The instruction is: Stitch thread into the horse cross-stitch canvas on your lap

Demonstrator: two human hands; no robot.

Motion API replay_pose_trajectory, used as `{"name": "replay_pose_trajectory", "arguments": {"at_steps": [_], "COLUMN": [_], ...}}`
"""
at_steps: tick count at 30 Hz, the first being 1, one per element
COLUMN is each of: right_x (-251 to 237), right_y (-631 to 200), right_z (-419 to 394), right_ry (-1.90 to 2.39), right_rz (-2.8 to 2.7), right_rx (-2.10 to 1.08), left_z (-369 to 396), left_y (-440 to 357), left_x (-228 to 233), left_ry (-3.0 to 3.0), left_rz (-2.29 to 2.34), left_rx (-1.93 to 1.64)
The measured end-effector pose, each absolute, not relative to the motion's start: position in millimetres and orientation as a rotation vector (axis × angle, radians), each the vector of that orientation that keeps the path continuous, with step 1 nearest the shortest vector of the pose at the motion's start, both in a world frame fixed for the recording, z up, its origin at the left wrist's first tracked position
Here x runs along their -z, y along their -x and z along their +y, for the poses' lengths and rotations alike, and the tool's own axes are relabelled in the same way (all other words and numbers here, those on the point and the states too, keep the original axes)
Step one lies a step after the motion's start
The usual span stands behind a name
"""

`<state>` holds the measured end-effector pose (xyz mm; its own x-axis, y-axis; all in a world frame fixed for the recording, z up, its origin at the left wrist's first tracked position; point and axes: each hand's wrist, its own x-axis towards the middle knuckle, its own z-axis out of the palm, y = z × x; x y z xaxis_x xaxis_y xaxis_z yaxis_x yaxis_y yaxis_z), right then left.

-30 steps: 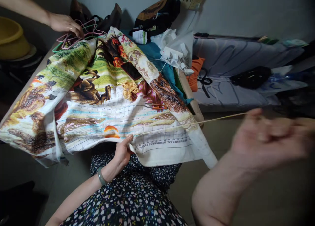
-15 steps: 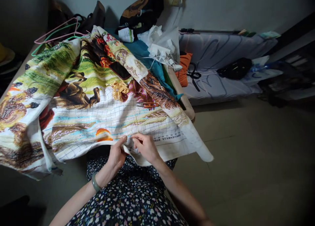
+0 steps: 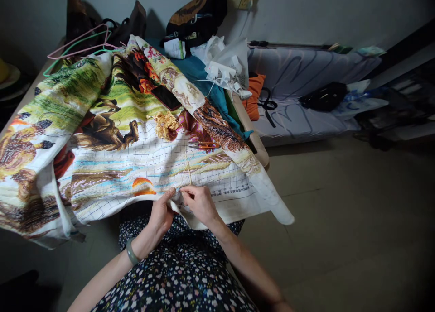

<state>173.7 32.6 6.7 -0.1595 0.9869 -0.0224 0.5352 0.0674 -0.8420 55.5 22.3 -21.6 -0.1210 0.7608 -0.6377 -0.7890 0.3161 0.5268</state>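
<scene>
A large cross-stitch cloth with a printed grid and colourful stitched picture spreads over the table, its front edge over my lap. My left hand grips that edge, thumb on top and fingers underneath. Close beside it, my right hand is closed in a pinch just above the cloth; what sits between the fingertips is too small to make out. A pale yellow thread runs over the cloth to the right hand. Farther up lie a tangle of yellow thread and orange-handled thread snips.
A dark phone lies on the cloth beside its rolled right side. Pink and green hangers, a black-and-brown bag and white chargers are behind. A covered sofa stands at right.
My right hand has shifted very slightly left, its pinched fingertips closer to my left thumb. My left hand keeps its hold, and the cloth lies as before.
</scene>
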Motion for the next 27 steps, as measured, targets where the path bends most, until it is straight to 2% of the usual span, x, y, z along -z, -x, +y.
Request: {"name": "replay_pose_trajectory", "arguments": {"at_steps": [7,9,14,27], "right_x": [-4.4,-1.5,8.5,11.8], "right_y": [-163.5,-160.3,-158.9,-158.6], "right_z": [30.1,26.8,20.2,21.8], "right_ry": [1.656,1.669,1.575,1.503], "right_rz": [-1.883,-1.796,-1.485,-1.375], "right_rx": [-0.738,-0.799,-1.217,-1.225], "left_z": [22.0,22.0,22.9,23.7], "left_y": [-55.5,-55.1,-54.2,-53.6], "left_x": [24.8,25.2,24.2,27.4], "left_ry": [0.019,0.015,0.007,-0.014], "left_rz": [1.045,1.043,1.073,1.117], "left_rx": [-1.341,-1.327,-1.290,-1.271]}}
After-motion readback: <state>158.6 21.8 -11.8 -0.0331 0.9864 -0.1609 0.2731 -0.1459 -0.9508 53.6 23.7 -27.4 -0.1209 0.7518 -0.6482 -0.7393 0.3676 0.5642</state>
